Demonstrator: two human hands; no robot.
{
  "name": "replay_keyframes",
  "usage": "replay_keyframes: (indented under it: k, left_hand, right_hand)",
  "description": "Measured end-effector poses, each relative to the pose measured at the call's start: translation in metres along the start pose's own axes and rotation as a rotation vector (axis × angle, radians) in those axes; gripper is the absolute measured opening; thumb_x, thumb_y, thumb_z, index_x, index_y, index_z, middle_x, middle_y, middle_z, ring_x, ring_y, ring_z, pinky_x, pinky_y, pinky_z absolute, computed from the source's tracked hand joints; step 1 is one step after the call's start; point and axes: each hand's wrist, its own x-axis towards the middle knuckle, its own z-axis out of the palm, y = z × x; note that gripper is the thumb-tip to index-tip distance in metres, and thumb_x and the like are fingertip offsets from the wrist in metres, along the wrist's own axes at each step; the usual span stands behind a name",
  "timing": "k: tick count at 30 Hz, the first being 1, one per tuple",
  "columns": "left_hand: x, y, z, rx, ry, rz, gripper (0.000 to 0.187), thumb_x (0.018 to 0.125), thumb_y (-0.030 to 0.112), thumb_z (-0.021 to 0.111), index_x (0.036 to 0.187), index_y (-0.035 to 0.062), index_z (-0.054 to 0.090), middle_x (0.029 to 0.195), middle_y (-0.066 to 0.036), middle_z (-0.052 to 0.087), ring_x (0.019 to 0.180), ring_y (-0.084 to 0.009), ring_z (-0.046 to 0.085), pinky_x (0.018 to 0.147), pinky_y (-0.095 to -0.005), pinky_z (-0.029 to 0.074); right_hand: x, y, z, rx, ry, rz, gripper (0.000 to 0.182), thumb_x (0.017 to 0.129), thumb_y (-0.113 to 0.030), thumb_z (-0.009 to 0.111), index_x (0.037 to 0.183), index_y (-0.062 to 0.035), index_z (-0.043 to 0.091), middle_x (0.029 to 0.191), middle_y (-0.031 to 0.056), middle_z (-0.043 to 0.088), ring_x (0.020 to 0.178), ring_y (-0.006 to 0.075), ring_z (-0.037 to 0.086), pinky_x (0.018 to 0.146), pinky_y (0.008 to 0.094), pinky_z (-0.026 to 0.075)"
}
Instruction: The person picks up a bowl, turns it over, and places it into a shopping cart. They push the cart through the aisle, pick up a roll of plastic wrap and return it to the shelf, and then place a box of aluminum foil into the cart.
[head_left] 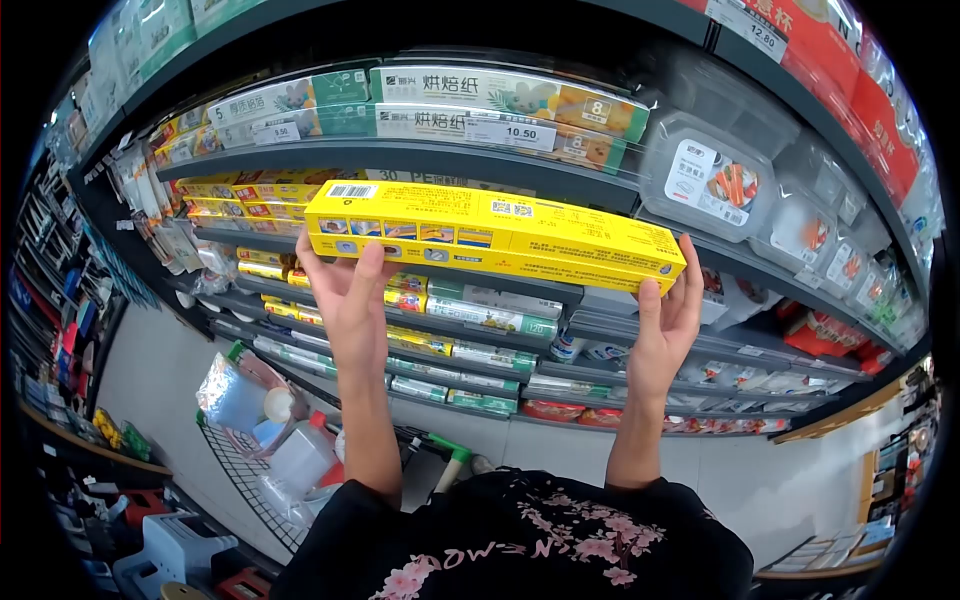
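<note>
A long yellow box (490,232), printed with small pictures, a barcode and a QR code, is held up lengthwise in front of the shelves. My left hand (347,300) grips its left end, thumb on the near side. At the opposite end, my right hand (668,320) has its thumb against the near lower edge and its fingers around the end. The box slopes slightly down to the right. Behind its left end, similar yellow boxes (250,190) lie stacked on a shelf.
Green-and-white baking paper boxes (470,88) fill the shelf above. Clear plastic containers (705,170) stand at the right. Lower shelves hold rolls and packs (490,318). A loaded shopping cart (262,495) is at the lower left, with a blue-grey stool (170,555) beyond it.
</note>
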Motion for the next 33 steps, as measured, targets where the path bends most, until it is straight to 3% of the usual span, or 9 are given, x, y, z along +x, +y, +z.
replay_keyframes:
  k: [3,7,8,9,15,19,23,28,33]
  left_hand:
    - [-0.011,-0.003,-0.009,-0.011,0.051,-0.040,0.056,0.096,0.009,0.060,0.142,0.0119,0.028,0.126,-0.011,0.054,0.112,-0.0203,0.057,0.092,-0.0396,0.050]
    - [-0.027,-0.013,-0.032,0.012,0.237,-0.146,0.044,0.096,0.014,0.062,0.129,0.0088,0.033,0.106,-0.012,0.063,0.089,-0.0206,0.067,0.072,-0.0366,0.058]
    - [-0.029,-0.012,-0.037,0.005,0.279,-0.154,0.056,0.094,0.017,0.067,0.131,0.0077,0.027,0.103,-0.016,0.063,0.086,-0.0218,0.066,0.063,-0.0341,0.058]
    - [-0.031,-0.010,-0.042,0.022,0.301,-0.144,0.053,0.094,0.019,0.066,0.129,0.0067,0.027,0.103,-0.016,0.063,0.081,-0.0211,0.066,0.060,-0.0330,0.058]
    - [-0.043,0.019,-0.060,0.165,0.468,0.021,0.037,0.102,0.028,0.053,0.125,0.0057,0.034,0.106,-0.016,0.063,0.081,-0.0199,0.066,0.061,-0.0323,0.057]
    - [-0.056,0.039,-0.073,0.225,0.471,0.094,0.031,0.104,0.020,0.048,0.129,0.0068,0.038,0.113,-0.016,0.062,0.090,-0.0217,0.068,0.062,-0.0338,0.058]
    - [-0.066,0.053,-0.082,0.283,0.519,0.125,0.031,0.103,0.019,0.048,0.131,0.0075,0.040,0.116,-0.016,0.062,0.091,-0.0215,0.068,0.065,-0.0337,0.059]
    - [-0.076,0.072,-0.079,0.460,0.538,0.130,0.041,0.102,0.013,0.050,0.138,0.0041,0.034,0.116,-0.018,0.063,0.093,-0.0190,0.068,0.068,-0.0313,0.059]
    - [-0.087,0.079,-0.072,0.546,0.550,0.181,0.048,0.099,0.010,0.054,0.141,0.0049,0.031,0.118,-0.019,0.062,0.098,-0.0198,0.067,0.072,-0.0299,0.058]
  right_hand:
    - [-0.010,0.008,0.000,-0.004,-0.018,0.032,0.056,0.097,-0.009,0.058,0.146,0.0031,0.035,0.136,0.0173,0.053,0.125,0.0197,0.050,0.106,0.0343,0.038]
    - [-0.026,0.026,0.004,-0.021,-0.031,0.135,0.050,0.098,-0.010,0.058,0.142,0.0046,0.042,0.136,0.0170,0.053,0.124,0.0196,0.052,0.104,0.0342,0.040]
    - [-0.029,0.030,0.006,-0.001,-0.053,0.195,0.046,0.098,-0.011,0.057,0.139,0.0054,0.045,0.135,0.0173,0.054,0.119,0.0190,0.056,0.102,0.0331,0.043]
    - [-0.030,0.032,0.010,0.008,-0.075,0.207,0.046,0.098,-0.011,0.057,0.139,0.0054,0.045,0.135,0.0173,0.054,0.119,0.0190,0.056,0.102,0.0331,0.043]
    - [-0.030,0.059,0.030,0.018,-0.155,0.327,0.035,0.098,-0.016,0.061,0.125,0.0055,0.054,0.112,0.0114,0.065,0.099,0.0104,0.060,0.086,0.0241,0.047]
    - [-0.031,0.083,0.046,0.163,-0.216,0.453,0.028,0.099,-0.016,0.059,0.118,0.0042,0.056,0.099,0.0073,0.067,0.092,0.0080,0.059,0.080,0.0215,0.046]
    - [-0.032,0.093,0.065,0.271,-0.294,0.457,0.028,0.099,-0.018,0.060,0.116,0.0042,0.056,0.097,0.0071,0.066,0.086,0.0086,0.062,0.074,0.0225,0.050]
    - [-0.035,0.101,0.086,0.229,-0.347,0.535,0.025,0.101,-0.026,0.056,0.100,-0.0010,0.059,0.083,0.0042,0.065,0.068,0.0072,0.061,0.047,0.0220,0.050]
    - [-0.045,0.113,0.097,0.254,-0.421,0.697,0.027,0.101,-0.028,0.056,0.098,-0.0017,0.060,0.081,0.0033,0.064,0.064,0.0063,0.059,0.045,0.0209,0.047]
